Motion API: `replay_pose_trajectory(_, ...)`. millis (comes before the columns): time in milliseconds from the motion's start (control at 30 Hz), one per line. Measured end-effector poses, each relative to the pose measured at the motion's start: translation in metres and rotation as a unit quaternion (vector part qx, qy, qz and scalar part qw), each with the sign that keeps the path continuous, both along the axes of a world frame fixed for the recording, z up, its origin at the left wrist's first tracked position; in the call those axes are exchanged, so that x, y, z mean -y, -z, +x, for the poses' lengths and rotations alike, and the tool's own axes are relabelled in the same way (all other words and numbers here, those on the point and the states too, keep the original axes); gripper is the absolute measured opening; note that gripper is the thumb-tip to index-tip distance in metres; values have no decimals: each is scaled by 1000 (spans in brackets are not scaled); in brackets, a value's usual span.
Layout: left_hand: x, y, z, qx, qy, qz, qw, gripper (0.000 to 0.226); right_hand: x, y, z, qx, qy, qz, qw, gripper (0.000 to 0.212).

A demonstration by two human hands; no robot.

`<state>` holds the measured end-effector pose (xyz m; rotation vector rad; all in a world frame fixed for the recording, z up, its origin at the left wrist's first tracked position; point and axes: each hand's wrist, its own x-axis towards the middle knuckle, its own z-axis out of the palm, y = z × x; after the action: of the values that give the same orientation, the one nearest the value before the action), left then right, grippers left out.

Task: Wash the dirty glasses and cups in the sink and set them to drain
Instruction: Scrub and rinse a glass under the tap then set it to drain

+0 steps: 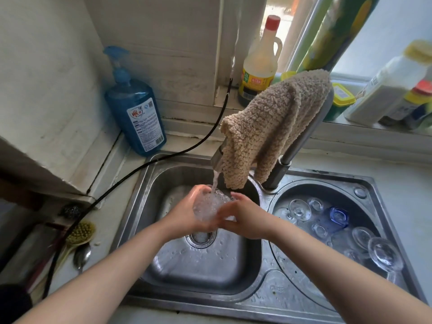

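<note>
Glass (209, 206) between both hands — under tap (216, 160)

Around the grey steel sink (233, 298), a tan cloth (268, 127) drapes the tap, a blue soap bottle (135, 113) stands behind-left, a red-capped yellow bottle (260, 64) behind, and a blue cup (337, 218) among clear glasses (364, 239) inside.

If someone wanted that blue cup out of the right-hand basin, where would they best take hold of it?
Probably by its body, from above. The blue cup lies tipped among clear glasses in the round right basin, base toward the camera and its sides partly exposed. A grip across those two sides, thumb on one and fingers on the other, looks safest; its rim is hidden, and neighbours crowd it closely.
</note>
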<state>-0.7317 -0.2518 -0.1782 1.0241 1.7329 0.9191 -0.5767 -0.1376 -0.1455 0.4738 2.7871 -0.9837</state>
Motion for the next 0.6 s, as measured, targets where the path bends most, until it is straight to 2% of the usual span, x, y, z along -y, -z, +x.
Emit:
replay_pose_trajectory(67,1,0,-4,40,-28,10,999,90,-1,-7,-6,-51,12,-2,999,17)
replay_pose_trajectory(100,1,1,-3,34,-35,13,999,100,-2,-9,-9,-67,24,-14,997,19)
replay_pose_trajectory(167,2,2,8,-35,-50,17,998,119,1,-12,-16,-74,69,-55,993,24)
replay_pose_trajectory(267,3,12,35,-120,-127,34,984,118,15,-14,-30,-56,104,-59,991,31)
replay_pose_trajectory(367,-2,17,40,-14,-202,60,978,100,23,-13,-37,-57,121,-66,989,39)
replay_pose_trajectory(467,-3,4,32,100,-191,69,974,85,12,-16,-29,-60,110,-52,991,50)
replay_pose_trajectory(533,-6,-14,29,164,-124,52,977,66,6,-17,-24,-56,132,-70,987,57)
replay_pose_trajectory(600,-7,-25,20,225,-15,21,974,60,8,-18,-23,-50,189,-176,965,58)
